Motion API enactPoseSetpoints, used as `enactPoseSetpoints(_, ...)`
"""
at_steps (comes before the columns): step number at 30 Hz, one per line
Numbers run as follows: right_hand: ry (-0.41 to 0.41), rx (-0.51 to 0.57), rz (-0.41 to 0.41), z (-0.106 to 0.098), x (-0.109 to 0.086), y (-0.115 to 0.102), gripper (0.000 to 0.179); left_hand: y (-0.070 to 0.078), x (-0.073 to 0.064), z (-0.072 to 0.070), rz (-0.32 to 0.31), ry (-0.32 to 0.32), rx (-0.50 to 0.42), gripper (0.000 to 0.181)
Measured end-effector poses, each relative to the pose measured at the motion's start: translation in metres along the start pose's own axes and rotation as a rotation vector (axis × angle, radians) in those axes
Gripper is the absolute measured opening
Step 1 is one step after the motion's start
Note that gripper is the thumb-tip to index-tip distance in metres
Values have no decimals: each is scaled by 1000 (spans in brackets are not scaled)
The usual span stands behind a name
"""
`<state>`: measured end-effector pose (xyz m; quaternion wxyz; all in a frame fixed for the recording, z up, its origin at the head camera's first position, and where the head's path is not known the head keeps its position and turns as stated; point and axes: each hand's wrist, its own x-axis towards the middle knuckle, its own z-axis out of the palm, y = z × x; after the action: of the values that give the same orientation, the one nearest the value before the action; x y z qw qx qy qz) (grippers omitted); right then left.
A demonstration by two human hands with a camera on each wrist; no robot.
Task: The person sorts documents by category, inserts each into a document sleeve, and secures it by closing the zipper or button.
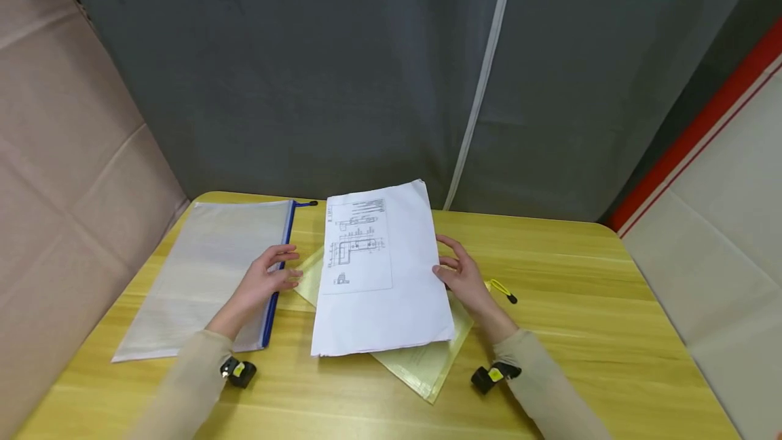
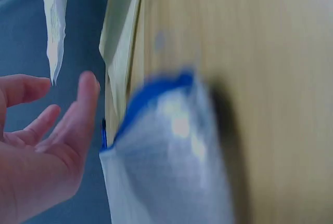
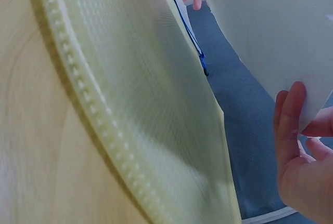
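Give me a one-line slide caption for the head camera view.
Right hand holds a printed paper sheaf over a yellow zip pouch; left hand open beside a blue-edged pouch.

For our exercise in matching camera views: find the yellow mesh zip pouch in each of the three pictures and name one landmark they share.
Head view: the yellow pouch lies at centre, mostly under the white paper stack.
Left wrist view: only a pale yellow edge at top centre, beside the wooden table.
Right wrist view: it fills the left and centre, zip teeth along its edge.
Shared landmark: the white paper stack, in all three views.
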<state>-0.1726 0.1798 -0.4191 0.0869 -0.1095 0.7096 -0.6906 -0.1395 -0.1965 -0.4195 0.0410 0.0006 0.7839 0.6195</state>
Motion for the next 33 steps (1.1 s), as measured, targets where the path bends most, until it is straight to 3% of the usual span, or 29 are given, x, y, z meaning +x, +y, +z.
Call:
enactPoseSetpoints(6, 3, 27, -19, 5, 0, 2, 56, 1, 4, -15, 17, 69, 365, 48)
enactPoseSetpoints(9, -1, 47, -32, 7, 0, 1, 57, 0, 6, -18, -28, 55, 458, 51)
enactPoseSetpoints(14, 0, 68, -42, 10, 0, -1, 57, 2, 9, -17, -69, 20, 475, 57)
enactPoseSetpoints(28, 22, 69, -40, 7, -4, -1, 56, 6, 16, -16, -48, -15, 531, 70)
enactPoseSetpoints(33, 28, 55, -45, 4, -5, -1, 56, 8, 19, -20, -66, -31, 487, 68)
